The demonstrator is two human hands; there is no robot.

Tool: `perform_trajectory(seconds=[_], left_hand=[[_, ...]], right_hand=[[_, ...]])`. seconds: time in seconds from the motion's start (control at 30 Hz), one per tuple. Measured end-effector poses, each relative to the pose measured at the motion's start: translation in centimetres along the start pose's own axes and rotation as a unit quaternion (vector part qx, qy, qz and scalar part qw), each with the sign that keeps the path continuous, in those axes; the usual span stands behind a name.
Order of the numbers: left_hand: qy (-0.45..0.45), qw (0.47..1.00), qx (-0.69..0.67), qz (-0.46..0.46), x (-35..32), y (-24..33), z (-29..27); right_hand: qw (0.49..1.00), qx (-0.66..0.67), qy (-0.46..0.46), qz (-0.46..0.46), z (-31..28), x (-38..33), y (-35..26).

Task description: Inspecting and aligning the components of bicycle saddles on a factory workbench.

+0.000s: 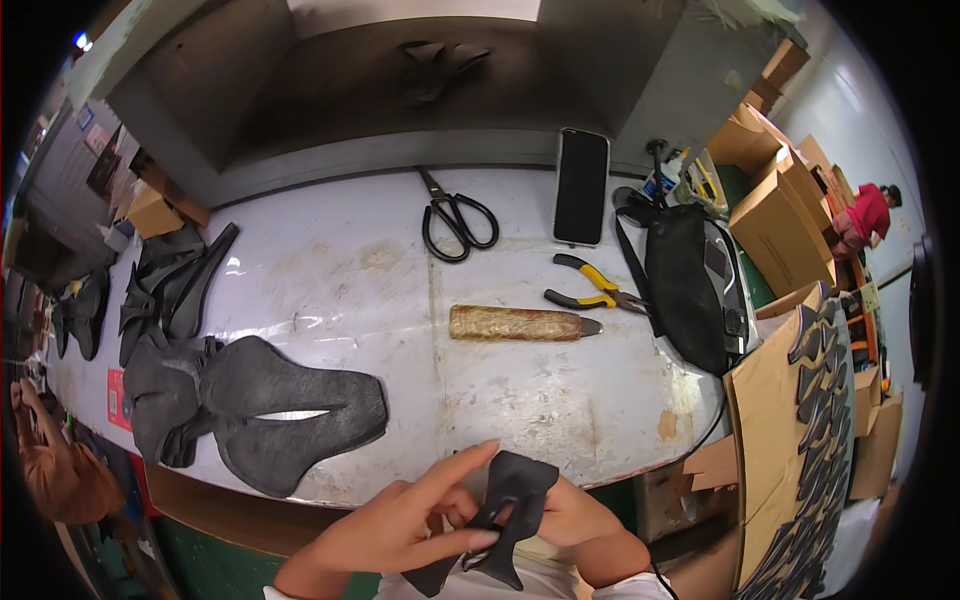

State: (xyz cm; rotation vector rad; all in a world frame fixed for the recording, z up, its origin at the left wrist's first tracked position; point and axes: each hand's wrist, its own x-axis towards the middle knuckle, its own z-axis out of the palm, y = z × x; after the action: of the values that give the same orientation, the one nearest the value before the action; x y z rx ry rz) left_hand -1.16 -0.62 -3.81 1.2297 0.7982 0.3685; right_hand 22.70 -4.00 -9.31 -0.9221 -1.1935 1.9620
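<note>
In front of me, at the table's near edge, both hands are on a black leather-like piece (518, 487) with a slit opening and pointed lower ends. My left hand (420, 520) pinches it from the left, thumb low by the opening and index finger stretched along the upper edge. My right hand (580, 518) grips it from the right; the piece hides most of those fingers. To the left lie flat black leather-like pieces (295, 385), the top one slit down its middle. Folded black pieces (170, 280) are heaped behind them.
On the white table (340, 250) are black-handled scissors (455, 220), a phone (582, 187), yellow-and-black pliers (600, 285), a tape-wrapped knife-like tool (520, 323) and a black pouch (685, 285). A grey cabinet (400, 155) backs it. Cardboard with dark pieces (815, 400) stands right; people are beyond.
</note>
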Motion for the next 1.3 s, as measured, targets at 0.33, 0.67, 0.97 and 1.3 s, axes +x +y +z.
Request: perform_trajectory(seconds=[0.33, 0.67, 0.97, 1.3], left_hand=[[-0.032, 0.993, -0.023, 0.107, 1.0, -0.6, 0.3], [-0.116, 0.984, -0.060, 0.121, 1.0, -1.6, -0.4], [-0.089, 0.990, -0.054, 0.098, 0.8, -1.6, -0.2], [-0.013, 0.965, 0.145, 0.218, 0.8, -0.9, 0.9]], right_hand=[[0.982, 0.145, 0.006, -0.125, -1.1, 0.3, 2.3], [0.950, 0.283, -0.044, -0.124, 0.2, 0.9, 0.6], [0.976, 0.043, 0.039, -0.209, -1.3, 0.7, 2.1], [0.981, 0.100, 0.019, -0.166, -0.2, 0.5, 2.5]])
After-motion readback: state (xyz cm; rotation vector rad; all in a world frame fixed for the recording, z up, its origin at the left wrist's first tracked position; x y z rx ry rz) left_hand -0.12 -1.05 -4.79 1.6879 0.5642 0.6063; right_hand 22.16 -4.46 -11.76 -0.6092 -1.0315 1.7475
